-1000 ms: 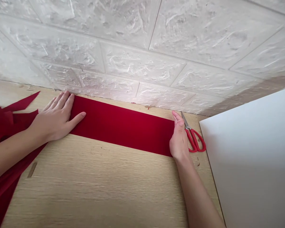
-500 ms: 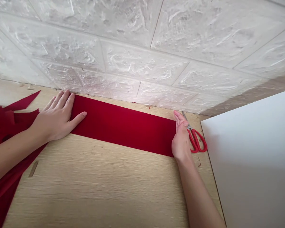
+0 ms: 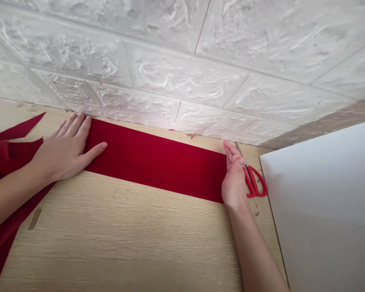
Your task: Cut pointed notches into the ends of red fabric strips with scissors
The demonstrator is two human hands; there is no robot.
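Note:
A long red felt strip lies flat on the light wooden table, along the foot of the wall. My left hand rests palm down on the strip's left end, fingers stretched out and together. My right hand stands on its edge against the strip's right end, fingers straight and pressed to the felt's short edge. Red-handled scissors lie on the table just right of that hand, untouched.
A white textured brick-pattern wall rises behind the table. Red felt offcuts lie at the far left, partly under my left forearm. A large white sheet or board covers the right side of the table.
Both hands stay in place on the strip's ends. Only the view has shifted slightly.

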